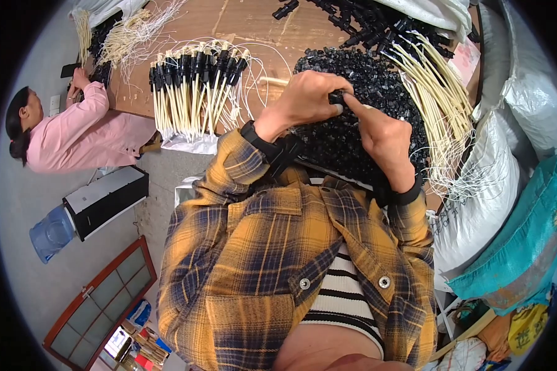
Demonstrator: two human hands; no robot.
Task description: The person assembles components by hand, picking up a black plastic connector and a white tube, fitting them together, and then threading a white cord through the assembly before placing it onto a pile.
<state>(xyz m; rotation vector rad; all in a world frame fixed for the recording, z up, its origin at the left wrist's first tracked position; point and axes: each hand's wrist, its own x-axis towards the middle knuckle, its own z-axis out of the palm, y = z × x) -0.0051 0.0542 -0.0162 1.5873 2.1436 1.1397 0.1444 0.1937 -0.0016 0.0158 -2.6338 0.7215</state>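
My left hand [306,99] and my right hand [384,133] meet above a heap of small black plastic pieces [328,145]. Between their fingertips is a small black plastic fitting [336,97], pinched from both sides; most of it is hidden by the fingers. A cream-coloured tube [272,81] pokes out to the left behind my left hand; whether that hand grips it I cannot tell. Left of my hands stands a row of cream tubes with black fittings [195,71] on their far ends. To the right lies a bundle of bare cream tubes [439,99] with thin white strings.
Larger black fittings [359,25] are piled on the brown table [241,21] at the far right. White sacks [486,185] and a teal sack [513,241] crowd the right side. A person in pink [83,133] works at the far left, near a water dispenser [105,198].
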